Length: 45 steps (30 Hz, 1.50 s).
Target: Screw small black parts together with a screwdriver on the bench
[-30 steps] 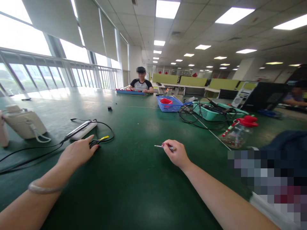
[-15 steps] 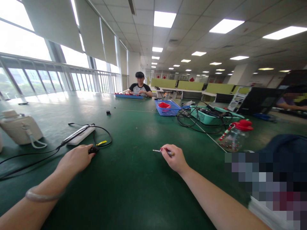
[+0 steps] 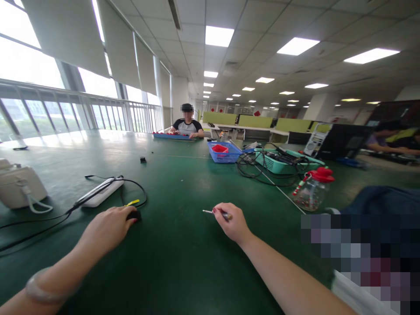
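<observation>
My left hand (image 3: 110, 227) is closed on a small black object (image 3: 134, 215) low over the green table (image 3: 183, 258); its exact kind is hard to make out. Just beyond that hand, a thin black cable (image 3: 143, 192) with a yellow tag (image 3: 133, 202) curves across the tabletop. In my right hand (image 3: 232, 221) is a small screwdriver (image 3: 226, 215), gripped near its handle. The metal shaft points left toward the other hand, and the fingers cover part of the handle. A gap separates the two hands.
A white power bank (image 3: 101, 192) lies at left, near a cream bag (image 3: 20, 186). Rightward are a blue basket (image 3: 226, 156), a teal basket (image 3: 274, 164) with tangled cables, and a red-lidded jar (image 3: 311, 192). A person (image 3: 187, 124) sits at the far end behind a blue tray (image 3: 170, 136).
The view has shifted a little, so most things sit lower and further left. My left hand holds the black object slightly farther from the power bank; my right hand keeps the screwdriver.
</observation>
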### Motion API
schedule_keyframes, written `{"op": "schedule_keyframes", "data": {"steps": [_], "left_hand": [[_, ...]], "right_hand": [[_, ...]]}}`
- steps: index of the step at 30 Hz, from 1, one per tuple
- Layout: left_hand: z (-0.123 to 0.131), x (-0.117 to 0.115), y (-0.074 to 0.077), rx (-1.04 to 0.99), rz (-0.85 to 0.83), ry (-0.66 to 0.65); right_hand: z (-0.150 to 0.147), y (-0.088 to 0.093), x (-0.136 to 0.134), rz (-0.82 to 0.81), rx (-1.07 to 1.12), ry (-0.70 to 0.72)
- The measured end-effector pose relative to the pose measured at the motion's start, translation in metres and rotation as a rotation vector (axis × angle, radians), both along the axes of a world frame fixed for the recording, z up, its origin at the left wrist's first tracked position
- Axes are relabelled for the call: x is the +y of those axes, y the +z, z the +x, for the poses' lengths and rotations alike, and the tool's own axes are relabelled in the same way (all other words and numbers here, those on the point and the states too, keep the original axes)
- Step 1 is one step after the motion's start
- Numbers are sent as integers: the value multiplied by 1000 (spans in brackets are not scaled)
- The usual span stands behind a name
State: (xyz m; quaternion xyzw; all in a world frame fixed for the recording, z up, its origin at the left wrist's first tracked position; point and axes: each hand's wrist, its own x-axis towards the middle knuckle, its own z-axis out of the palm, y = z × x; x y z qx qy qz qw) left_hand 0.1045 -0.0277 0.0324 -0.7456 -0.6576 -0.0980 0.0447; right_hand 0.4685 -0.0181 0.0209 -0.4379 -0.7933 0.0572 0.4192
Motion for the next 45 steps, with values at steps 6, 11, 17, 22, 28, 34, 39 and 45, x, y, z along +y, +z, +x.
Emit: {"op": "schedule_keyframes", "data": {"steps": [6,11,17,22,28,34,39,45], "left_hand": [[93,-20,20,-124,-54,-424],[145,8,23,-84,6,-514],[167,44,-1,-120,32,-478],[161,56,-17,-240,-4,-489],[147,65,-27,-485,-100,-493],[145,66,-27,-568,-122,-438],[146,66,-25,-559,-136,-429],[147,64,-23,-542,-117,-448]], "right_hand": [[0,0,1,-9,-10,32],[0,-2,4,35,-19,1],[2,2,4,78,76,-4],[-1,2,6,90,70,38],[-7,1,4,96,-43,79],[-6,5,-2,194,-111,206],[-10,8,-7,209,-228,265],[-12,10,-9,196,-298,282]]}}
